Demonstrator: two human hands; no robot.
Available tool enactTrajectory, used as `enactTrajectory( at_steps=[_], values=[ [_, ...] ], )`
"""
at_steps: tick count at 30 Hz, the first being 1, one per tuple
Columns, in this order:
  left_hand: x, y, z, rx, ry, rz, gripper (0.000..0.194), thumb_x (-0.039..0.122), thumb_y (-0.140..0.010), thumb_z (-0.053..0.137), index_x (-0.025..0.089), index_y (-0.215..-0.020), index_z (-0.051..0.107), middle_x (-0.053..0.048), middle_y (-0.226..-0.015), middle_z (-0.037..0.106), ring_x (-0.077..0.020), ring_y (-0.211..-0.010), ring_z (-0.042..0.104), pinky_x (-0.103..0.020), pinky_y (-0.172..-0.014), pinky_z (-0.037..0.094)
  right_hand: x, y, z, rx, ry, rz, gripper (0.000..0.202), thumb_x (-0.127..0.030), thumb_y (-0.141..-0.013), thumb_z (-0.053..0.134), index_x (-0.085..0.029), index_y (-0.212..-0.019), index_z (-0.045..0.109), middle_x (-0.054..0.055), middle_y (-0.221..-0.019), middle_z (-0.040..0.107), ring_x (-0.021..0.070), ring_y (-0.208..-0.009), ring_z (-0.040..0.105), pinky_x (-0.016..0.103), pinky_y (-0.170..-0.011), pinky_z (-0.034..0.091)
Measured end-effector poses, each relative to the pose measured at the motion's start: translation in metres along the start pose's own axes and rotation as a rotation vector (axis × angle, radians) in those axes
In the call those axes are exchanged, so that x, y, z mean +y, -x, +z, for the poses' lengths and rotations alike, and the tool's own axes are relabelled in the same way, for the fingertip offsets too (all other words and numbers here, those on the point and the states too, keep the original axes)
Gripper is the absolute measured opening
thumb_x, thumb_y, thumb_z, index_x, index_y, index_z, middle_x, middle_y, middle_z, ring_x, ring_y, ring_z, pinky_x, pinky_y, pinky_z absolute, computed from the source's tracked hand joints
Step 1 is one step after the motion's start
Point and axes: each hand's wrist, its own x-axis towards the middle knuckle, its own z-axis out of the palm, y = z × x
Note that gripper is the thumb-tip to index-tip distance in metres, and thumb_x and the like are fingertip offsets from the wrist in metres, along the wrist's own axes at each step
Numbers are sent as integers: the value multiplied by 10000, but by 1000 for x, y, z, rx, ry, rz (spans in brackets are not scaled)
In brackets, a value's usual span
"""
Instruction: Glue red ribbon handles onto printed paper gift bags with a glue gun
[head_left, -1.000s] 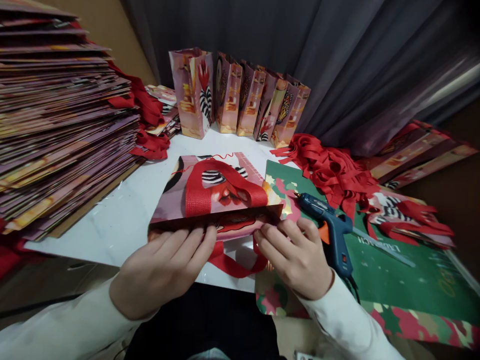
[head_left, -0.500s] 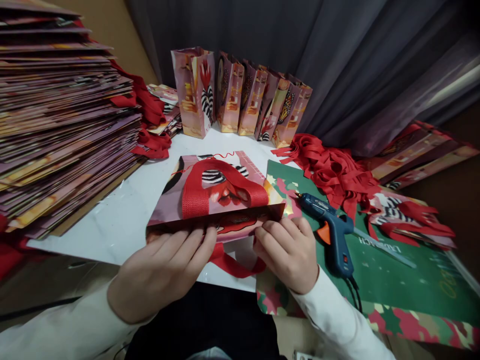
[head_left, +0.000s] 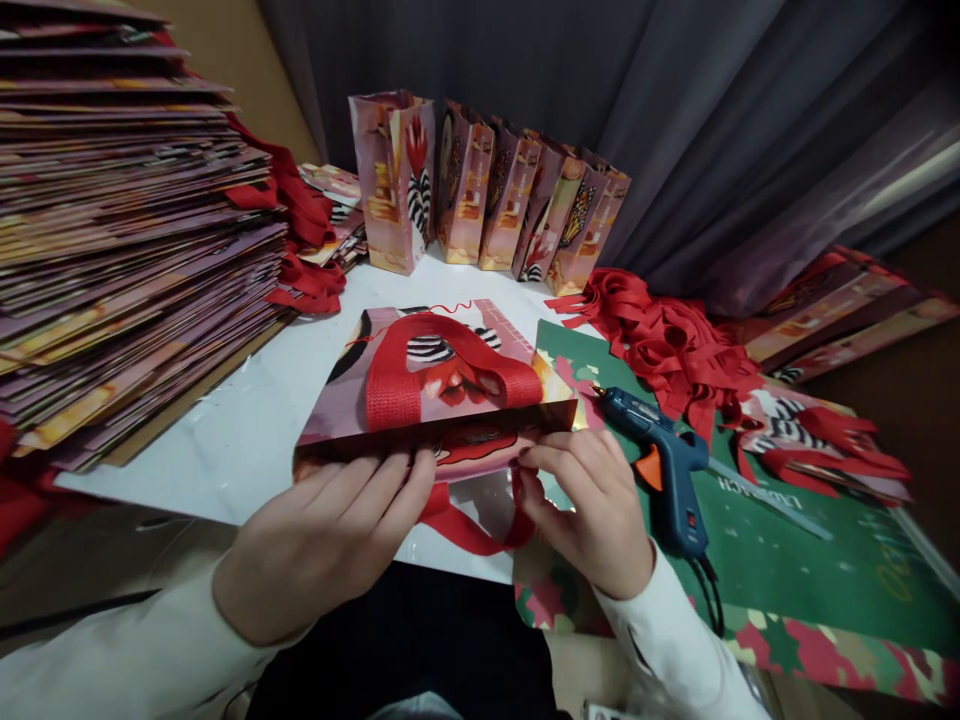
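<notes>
A pink and purple paper bag (head_left: 337, 400) lies on the white tabletop with its mouth toward me. One red ribbon handle (head_left: 394, 395) loops over its upper face, and a second red ribbon (head_left: 469, 535) hangs from the near edge. My left hand (head_left: 330, 540) grips the near edge of the mouth at the left, its fingertips inside the opening. At the right end of the mouth, my right hand (head_left: 592, 500) pinches the near edge beside the ribbon's end. Both thumbs are partly hidden.
A blue glue gun (head_left: 664, 460) lies on a green printed sheet (head_left: 810, 560) at the right. Behind it is a heap of red ribbons (head_left: 660, 340). Several upright bags (head_left: 394, 185) stand at the back. A tall stack of flat bags (head_left: 135, 240) rises at the left.
My right hand has shifted slightly right, and its thumb and index finger now show at the edge by the ribbon. The bag's right corner has moved a little right. My left hand has hardly moved.
</notes>
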Motion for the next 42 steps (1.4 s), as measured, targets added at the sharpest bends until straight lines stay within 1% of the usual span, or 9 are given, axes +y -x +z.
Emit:
enactTrajectory(
  at_steps=[5,9,15,23,27,31,35,39,42],
  values=[
    [1,-1,1,3,-15,2,345,78,-918,392,123,-1193,596,-57,-965,689,-190,-756,593,-351,-697,439,-2,-1,-6,-64,43,-27,54,-132,-920,577,-171,-942,607,51,-899,684,167,-768,531,323,-716,370],
    [2,-3,2,-8,-10,18,344,72,-906,409,85,-1208,573,-67,-954,695,-193,-723,589,-358,-651,426,-2,-2,-8,-134,137,-90,95,-122,-946,532,-151,-957,622,51,-907,693,172,-765,518,336,-732,362],
    [3,-7,0,-34,-16,-24,366,39,-871,420,119,-1185,590,-41,-888,690,-181,-691,578,-346,-627,403,-3,0,-7,-163,317,-175,195,-132,-978,448,-116,-1009,640,85,-932,692,203,-786,502,359,-726,343],
    [3,-7,1,-36,-41,12,340,39,-892,391,102,-1156,596,-48,-880,688,-191,-687,575,-354,-610,405,-8,-2,-3,-192,411,-160,241,-110,-962,406,-103,-951,646,78,-768,597,219,-707,441,351,-689,322],
    [2,-2,2,-6,-38,28,343,37,-899,398,118,-1168,595,-42,-923,683,-180,-710,580,-349,-664,431,-3,-1,2,-196,386,-194,203,-107,-945,432,-112,-916,633,62,-735,561,209,-683,434,345,-690,327],
    [3,3,3,45,-34,34,344,48,-903,423,114,-1203,580,-55,-986,674,-189,-778,603,-360,-749,454,2,2,8,-157,360,-190,167,-124,-939,451,-133,-881,608,48,-720,544,199,-680,441,341,-693,334],
    [4,3,4,45,-34,22,350,61,-914,424,133,-1219,580,-47,-995,676,-175,-768,599,-347,-752,451,4,4,14,-108,344,-171,135,-120,-929,456,-153,-885,579,34,-716,547,189,-682,454,341,-713,354],
    [4,5,5,67,16,-14,405,70,-923,419,164,-1294,552,-48,-1047,684,-177,-857,624,-330,-815,462,2,3,11,-41,194,-118,133,-78,-896,457,-186,-852,520,14,-713,562,167,-679,483,323,-717,374],
    [4,8,6,44,34,-20,454,62,-922,413,181,-1347,521,-49,-1079,690,-184,-918,635,-331,-855,473,2,3,5,2,54,-45,146,-72,-870,439,-213,-833,457,-11,-717,544,148,-677,486,311,-729,378]
  ],
)
